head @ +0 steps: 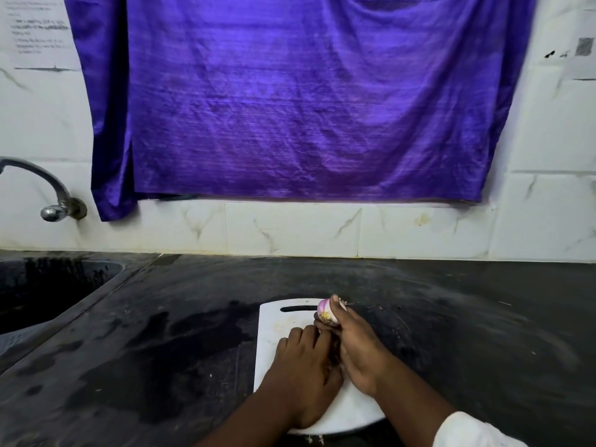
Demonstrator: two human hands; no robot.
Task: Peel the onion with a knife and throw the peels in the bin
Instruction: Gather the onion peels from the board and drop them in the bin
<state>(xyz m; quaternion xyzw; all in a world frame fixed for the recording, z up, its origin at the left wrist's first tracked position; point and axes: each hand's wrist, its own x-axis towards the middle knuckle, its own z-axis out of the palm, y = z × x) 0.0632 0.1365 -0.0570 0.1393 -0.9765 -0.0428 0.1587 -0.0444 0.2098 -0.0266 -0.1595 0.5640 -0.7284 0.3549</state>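
Note:
A small pinkish-purple onion (326, 311) with a yellowish root end is above the far edge of the white cutting board (274, 330). My right hand (358, 350) grips it, thumb on top and fingertips underneath. My left hand (303, 359) lies just left of it with its fingers curled and its knuckles up, touching the right hand's fingertips. Whatever is inside the left hand is hidden. I see no knife blade and no bin. Small bits of peel lie on the board between the hands.
The board rests on a dark stone counter (161, 350) with wet patches. A sink (48, 291) is at the far left under a wall tap (54, 201). A purple cloth (290, 108) hangs on the tiled wall behind.

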